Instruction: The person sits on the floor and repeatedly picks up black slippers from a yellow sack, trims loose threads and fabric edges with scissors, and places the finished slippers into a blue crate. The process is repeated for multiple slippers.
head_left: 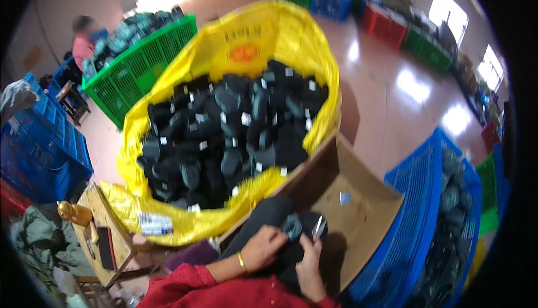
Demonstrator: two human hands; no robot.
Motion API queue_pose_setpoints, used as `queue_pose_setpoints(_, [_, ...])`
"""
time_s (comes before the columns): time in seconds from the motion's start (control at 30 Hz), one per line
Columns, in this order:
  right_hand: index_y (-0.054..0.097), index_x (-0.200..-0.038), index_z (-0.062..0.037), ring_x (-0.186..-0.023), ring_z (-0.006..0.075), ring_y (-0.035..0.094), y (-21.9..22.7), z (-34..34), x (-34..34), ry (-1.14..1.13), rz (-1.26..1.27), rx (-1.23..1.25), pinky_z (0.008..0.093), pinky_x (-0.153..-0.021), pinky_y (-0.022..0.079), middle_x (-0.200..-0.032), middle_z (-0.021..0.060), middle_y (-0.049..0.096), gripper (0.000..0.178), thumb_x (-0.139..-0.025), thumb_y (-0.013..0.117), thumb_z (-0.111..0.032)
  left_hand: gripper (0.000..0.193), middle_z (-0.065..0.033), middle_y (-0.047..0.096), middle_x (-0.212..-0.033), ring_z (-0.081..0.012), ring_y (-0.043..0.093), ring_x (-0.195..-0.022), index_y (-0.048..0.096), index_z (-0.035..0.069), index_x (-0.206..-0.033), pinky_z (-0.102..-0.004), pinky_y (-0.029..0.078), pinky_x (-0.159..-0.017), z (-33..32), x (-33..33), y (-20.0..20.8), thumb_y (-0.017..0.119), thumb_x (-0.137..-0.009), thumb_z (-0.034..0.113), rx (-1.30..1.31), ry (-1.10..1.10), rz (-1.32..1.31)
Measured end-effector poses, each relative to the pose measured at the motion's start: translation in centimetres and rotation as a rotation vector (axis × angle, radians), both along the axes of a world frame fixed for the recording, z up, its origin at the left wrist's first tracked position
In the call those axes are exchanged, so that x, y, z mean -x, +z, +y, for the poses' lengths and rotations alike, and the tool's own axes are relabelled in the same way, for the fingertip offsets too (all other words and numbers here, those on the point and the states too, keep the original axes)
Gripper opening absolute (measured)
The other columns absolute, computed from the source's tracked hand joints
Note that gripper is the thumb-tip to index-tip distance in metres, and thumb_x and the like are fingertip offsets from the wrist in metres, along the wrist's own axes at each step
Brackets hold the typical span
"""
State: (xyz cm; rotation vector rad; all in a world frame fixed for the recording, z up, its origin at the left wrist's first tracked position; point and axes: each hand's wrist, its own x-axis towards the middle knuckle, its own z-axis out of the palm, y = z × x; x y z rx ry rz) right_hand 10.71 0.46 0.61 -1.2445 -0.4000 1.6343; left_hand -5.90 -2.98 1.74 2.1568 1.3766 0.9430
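Note:
On my lap, my left hand (pixel 263 248) pinches the edge of a small rounded grey-teal item (pixel 292 227) whose kind I cannot make out. Close beside it, my right hand (pixel 309 255) is closed around a small pair of scissors (pixel 319 227), metal blades pointing up. Beyond my knees stands a big yellow woven sack (pixel 295 33), its mouth folded wide. Heaped inside are many black fabric items (pixel 231 131) with grey oval parts and small white tags; they look like slippers.
An open cardboard box (pixel 358 218) with a blue scrap sits by my right leg, next to a blue crate (pixel 407 207). At left, a wooden stool (pixel 115 213) bears a phone (pixel 106 247) and a golden figurine (pixel 74 213). A person (pixel 83 45) is behind a filled green crate (pixel 143 64).

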Motion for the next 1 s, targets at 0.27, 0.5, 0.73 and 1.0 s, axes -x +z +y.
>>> queue_pose_setpoints(0.27, [0.059,-0.113,-0.0003,-0.091,0.0102,0.055,-1.2,0.7,-3.0,0.289,-0.385,-0.253,0.0274,-0.083,0.048,-0.1,0.0017,0.062,0.029,-0.087,0.067,-0.009,0.056,-0.0171,0.053,-0.103,-0.0374,0.052,-0.097,0.054,0.0,-0.104,-0.041,0.046,-0.085,-0.1,-1.6,-1.7,0.074,-0.052,0.004,-0.035,0.069,-0.143])
queue_pose_setpoints(0.5, [0.054,-0.122,0.0011,-0.102,0.0112,0.056,3.0,3.0,-6.6,0.995,-0.37,-0.168,0.0287,-0.093,0.045,-0.111,0.0059,0.064,0.046,-0.08,0.072,-0.004,0.055,-0.0148,0.055,-0.098,-0.0351,0.055,-0.091,0.054,0.001,-0.1,-0.0413,0.048,-0.08,-0.8,-1.0,-1.6,0.074,-0.049,0.004,-0.068,0.022,-0.129])
queue_pose_setpoints(0.73, [0.053,-0.123,0.0006,-0.1,0.0136,0.062,5.4,3.6,-3.5,0.976,-0.127,0.269,0.0296,-0.092,0.049,-0.11,0.0063,0.064,0.047,-0.079,0.07,0.004,0.053,-0.0142,0.055,-0.096,-0.0351,0.055,-0.09,0.054,0.001,-0.098,-0.0407,0.048,-0.078,-1.6,-0.3,-2.8,0.073,-0.049,0.002,-0.113,0.145,-0.239])
queue_pose_setpoints(1.0, [0.057,-0.117,-0.0015,-0.095,0.0093,0.06,4.5,1.4,0.7,0.719,-0.318,-0.059,0.0257,-0.085,0.05,-0.106,0.0029,0.065,0.038,-0.081,0.071,0.001,0.036,-0.0161,0.047,-0.075,-0.037,0.051,-0.072,0.046,0.001,-0.079,-0.041,0.043,-0.064,-2.1,-1.1,-3.0,0.064,-0.049,-0.008,0.116,0.436,-0.459])
